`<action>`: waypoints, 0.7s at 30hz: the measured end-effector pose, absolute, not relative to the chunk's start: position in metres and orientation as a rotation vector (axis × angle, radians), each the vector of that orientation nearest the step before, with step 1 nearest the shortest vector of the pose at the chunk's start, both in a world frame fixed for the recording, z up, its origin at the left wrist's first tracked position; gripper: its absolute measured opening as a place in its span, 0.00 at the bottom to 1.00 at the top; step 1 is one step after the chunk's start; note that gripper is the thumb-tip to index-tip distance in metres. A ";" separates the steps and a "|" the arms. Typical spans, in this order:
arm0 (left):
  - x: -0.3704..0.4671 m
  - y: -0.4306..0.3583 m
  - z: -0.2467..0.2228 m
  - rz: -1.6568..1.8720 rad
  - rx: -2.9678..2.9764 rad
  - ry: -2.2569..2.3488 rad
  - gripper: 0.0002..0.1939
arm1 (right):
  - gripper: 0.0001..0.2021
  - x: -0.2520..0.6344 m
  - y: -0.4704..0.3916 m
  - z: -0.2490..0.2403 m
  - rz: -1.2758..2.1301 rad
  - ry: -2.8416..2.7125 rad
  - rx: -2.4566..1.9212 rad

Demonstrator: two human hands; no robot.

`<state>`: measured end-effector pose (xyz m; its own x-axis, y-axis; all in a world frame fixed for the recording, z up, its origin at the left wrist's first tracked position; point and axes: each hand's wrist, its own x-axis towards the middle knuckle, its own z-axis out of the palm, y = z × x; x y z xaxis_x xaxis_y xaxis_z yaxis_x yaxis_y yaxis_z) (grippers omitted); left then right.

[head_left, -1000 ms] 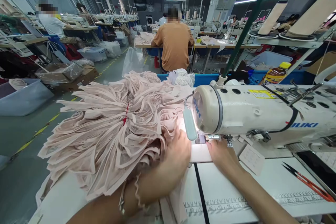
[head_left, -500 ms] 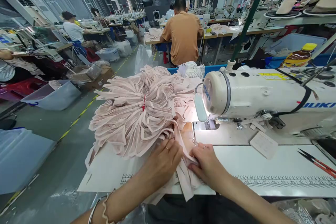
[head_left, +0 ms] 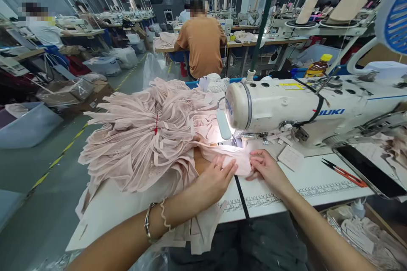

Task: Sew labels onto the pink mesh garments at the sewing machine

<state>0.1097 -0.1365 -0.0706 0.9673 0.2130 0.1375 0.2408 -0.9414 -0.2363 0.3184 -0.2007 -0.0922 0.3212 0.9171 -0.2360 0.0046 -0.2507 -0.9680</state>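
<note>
A pale pink fabric piece [head_left: 241, 159] lies stretched across the machine bed, just in front of the sewing machine's lit needle area [head_left: 233, 142]. On its near edge my left hand [head_left: 219, 178] rests with fingers extended and flat. My right hand [head_left: 265, 168] pinches the right end of the piece between thumb and fingers. The white sewing machine [head_left: 280, 103] stands behind both hands. To the left spreads a big bundle of pink fabric pieces [head_left: 136, 139], tied with a red string [head_left: 156, 124]. Some strips hang over the table's front edge below my left forearm.
Red-handled tweezers [head_left: 346, 174] and a black phone [head_left: 372, 169] lie at the right. A fabric tag [head_left: 291, 158] sits by the machine base. A ruler strip [head_left: 305, 192] runs along the front edge. A box of scraps [head_left: 356, 228] stands below right. A person in brown [head_left: 203, 44] sits ahead.
The view has turned to the right. A fabric piece has been drawn out flat to the right, near the needle. My left hand has flattened onto it, and my right hand has moved to its right end.
</note>
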 end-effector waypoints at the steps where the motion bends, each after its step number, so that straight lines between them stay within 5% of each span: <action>1: 0.111 -0.136 -0.076 -0.120 -2.817 -0.388 0.25 | 0.24 0.321 -0.204 -0.091 1.055 -0.898 -1.601; 7: 0.108 -0.146 -0.074 -0.035 -2.757 -0.460 0.24 | 0.12 0.367 -0.245 -0.083 0.196 -1.282 -2.043; 12: 0.120 -0.137 -0.065 0.000 -2.695 -0.196 0.14 | 0.14 0.428 -0.277 -0.084 -0.518 -1.425 -2.335; 21: 0.139 -0.126 -0.081 -0.209 -2.904 -0.269 0.13 | 0.14 0.472 -0.304 -0.103 -0.599 -1.468 -2.428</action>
